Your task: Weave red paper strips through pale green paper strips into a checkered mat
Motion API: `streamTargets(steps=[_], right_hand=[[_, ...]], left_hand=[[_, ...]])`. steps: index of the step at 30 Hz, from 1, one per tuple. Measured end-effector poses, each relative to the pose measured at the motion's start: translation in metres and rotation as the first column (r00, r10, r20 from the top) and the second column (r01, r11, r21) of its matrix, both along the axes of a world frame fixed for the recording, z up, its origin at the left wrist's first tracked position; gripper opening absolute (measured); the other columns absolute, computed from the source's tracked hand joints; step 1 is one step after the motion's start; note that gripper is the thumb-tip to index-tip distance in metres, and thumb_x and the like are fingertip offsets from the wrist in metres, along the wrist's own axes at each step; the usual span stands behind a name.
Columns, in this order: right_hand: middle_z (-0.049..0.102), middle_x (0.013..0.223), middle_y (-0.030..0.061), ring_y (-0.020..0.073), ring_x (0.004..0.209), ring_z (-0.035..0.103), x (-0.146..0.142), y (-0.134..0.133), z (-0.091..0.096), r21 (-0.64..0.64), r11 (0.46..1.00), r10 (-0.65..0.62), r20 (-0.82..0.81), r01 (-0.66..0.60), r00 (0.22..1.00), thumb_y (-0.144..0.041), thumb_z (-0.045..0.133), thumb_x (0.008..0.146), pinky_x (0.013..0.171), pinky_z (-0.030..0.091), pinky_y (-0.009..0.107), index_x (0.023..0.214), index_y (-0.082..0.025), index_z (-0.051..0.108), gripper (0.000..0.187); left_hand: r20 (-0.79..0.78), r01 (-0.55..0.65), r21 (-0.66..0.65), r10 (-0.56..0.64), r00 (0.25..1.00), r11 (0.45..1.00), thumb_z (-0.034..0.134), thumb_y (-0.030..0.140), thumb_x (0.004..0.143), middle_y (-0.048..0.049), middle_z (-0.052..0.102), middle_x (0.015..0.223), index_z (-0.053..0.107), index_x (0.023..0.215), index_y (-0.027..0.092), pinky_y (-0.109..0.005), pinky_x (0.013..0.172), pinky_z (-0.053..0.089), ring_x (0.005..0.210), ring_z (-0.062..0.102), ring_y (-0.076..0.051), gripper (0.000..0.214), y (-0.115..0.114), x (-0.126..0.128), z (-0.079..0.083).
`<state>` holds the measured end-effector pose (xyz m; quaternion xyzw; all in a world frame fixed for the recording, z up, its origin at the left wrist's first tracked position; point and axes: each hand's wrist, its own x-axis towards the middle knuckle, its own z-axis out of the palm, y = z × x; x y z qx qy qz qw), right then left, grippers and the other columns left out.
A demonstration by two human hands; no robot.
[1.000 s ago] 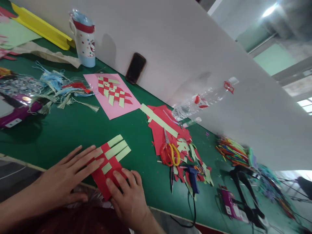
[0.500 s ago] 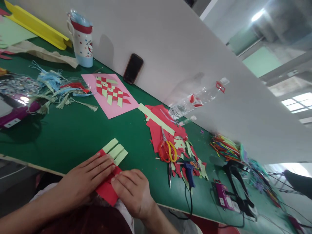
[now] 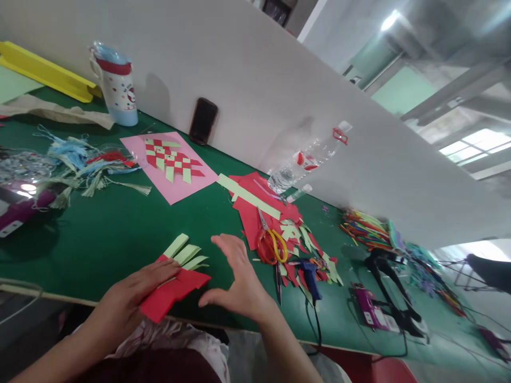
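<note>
1. A red paper sheet [image 3: 170,291] with pale green strips [image 3: 182,254] threaded through it lies near the front edge of the green tabletop [image 3: 99,239], the strip ends fanning out at its far side.
2. The left hand [image 3: 131,284] lies on the sheet, its fingers [image 3: 159,271] straight and flat, pressing down rather than gripping.
3. The right hand [image 3: 239,279] is just beside the sheet, not touching it, with its fingers [image 3: 223,243] spread open and holding nothing.
4. The paper looks light, thin and floppy, and the strips could slip out easily. It seems best pressed flat or pinched at the solid red part, not lifted by the strips.
5. Nearby, orange-and-yellow-handled scissors [image 3: 272,247] rest on a heap of red paper scraps [image 3: 255,213], beside a blue hot glue gun [image 3: 310,279].
6. Farther off, a pink sheet [image 3: 195,181] carries a woven red-and-green panel [image 3: 170,161].
</note>
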<state>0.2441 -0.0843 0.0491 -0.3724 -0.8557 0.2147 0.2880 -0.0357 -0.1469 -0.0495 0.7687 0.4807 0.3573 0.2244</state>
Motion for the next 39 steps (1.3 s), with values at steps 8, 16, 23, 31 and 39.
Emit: streamTargets(steps=[8,16,23,31,39], right_hand=[[0.081,0.120,0.0056,0.0252,0.128,0.068,-0.047,0.044,0.006,-0.066,0.983,0.164,-0.137,-0.174,0.977,-0.031,0.088,0.090,0.118,0.044,0.044,0.114,-0.026,0.078,0.026],[0.081,0.098,0.0007,0.0195,0.098,0.075,-0.076,0.074,0.038,-0.277,0.949,0.143,-0.059,-0.154,0.988,-0.031,0.073,0.102,0.089,0.052,0.029,0.098,-0.023,0.077,0.010],[0.074,0.128,0.0068,0.0254,0.120,0.069,-0.051,0.096,0.029,-0.689,0.706,0.143,-0.089,-0.164,0.986,-0.046,0.083,0.089,0.094,0.053,0.034,0.139,-0.026,0.066,0.057],[0.071,0.103,0.0013,0.0152,0.078,0.061,-0.050,0.099,0.003,-0.701,0.707,0.049,-0.093,-0.100,0.994,-0.044,0.084,0.087,0.069,0.046,0.026,0.124,-0.024,0.073,0.043],[0.051,0.073,-0.0067,0.0120,0.062,0.047,-0.054,0.095,-0.006,-0.719,0.690,-0.083,-0.193,-0.083,0.978,-0.052,0.080,0.090,0.058,0.041,0.023,0.137,-0.022,0.063,0.058]], left_hand=[[0.393,-0.030,-0.499,0.257,0.883,0.866,0.071,0.054,0.092,0.0003,0.085,0.109,0.081,0.121,0.030,-0.041,0.105,0.059,0.114,0.077,-0.030,0.038,0.027,-0.011,0.047],[0.599,0.082,-0.653,0.447,0.664,0.753,0.083,0.059,0.081,-0.0052,0.080,0.128,0.078,0.125,0.028,-0.046,0.108,0.059,0.128,0.071,-0.035,0.054,0.044,-0.004,0.061],[0.578,0.225,-0.808,0.658,0.483,0.544,0.095,0.051,0.070,-0.0111,0.084,0.112,0.082,0.108,0.022,-0.043,0.090,0.069,0.109,0.079,-0.037,0.050,0.047,-0.006,0.067],[0.555,0.237,-0.832,0.728,0.403,0.502,0.103,0.042,0.058,-0.0110,0.086,0.098,0.082,0.097,0.018,-0.041,0.085,0.071,0.102,0.081,-0.039,0.051,0.056,-0.003,0.071],[0.556,0.206,-0.830,0.743,0.373,0.518,0.102,0.048,0.060,-0.0088,0.086,0.102,0.080,0.102,0.020,-0.043,0.092,0.070,0.103,0.081,-0.035,0.054,0.060,-0.001,0.075]])
